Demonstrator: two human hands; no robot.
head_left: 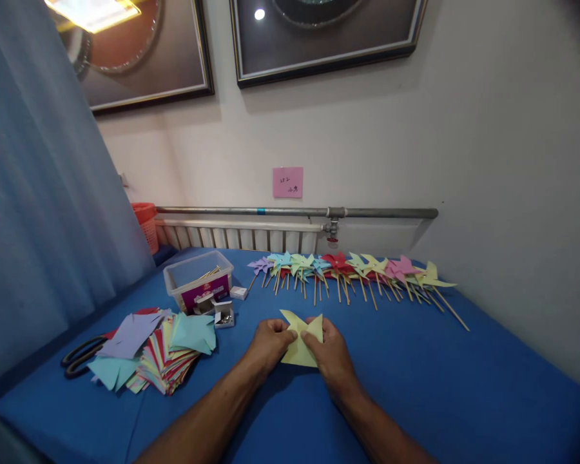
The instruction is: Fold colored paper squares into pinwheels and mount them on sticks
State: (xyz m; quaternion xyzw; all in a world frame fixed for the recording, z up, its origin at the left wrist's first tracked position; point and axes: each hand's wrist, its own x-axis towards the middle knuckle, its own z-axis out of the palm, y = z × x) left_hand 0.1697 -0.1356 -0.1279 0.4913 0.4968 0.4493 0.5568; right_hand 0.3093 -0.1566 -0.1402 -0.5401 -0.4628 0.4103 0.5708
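1. Left hand (pixel 269 343) and right hand (pixel 332 353); both pinch the yellow paper (pixel 300 341) at its middle, fingertips pressed together on the folds; the paper sits just above the table (pixel 415 386), near the front centre.
2. Paper; judged light, thin, limp, easily creased or torn; best held at the folded centre, not the loose points.
3. Paper stack (pixel 159 351), mixed colours, left of the hands; scissors (pixel 80 356) partly beneath it.
4. Clear box (pixel 198 280) with sticks; small pin boxes (pixel 223 314) just beside it.
5. Pinwheels (pixel 352 270) in a row, sticks toward the viewer.
6. Table covered in blue cloth; radiator (pixel 236 237), pipe (pixel 294 211), pink note (pixel 287 182), framed pictures (pixel 326 38) on the wall; curtain (pixel 33 193) at left.
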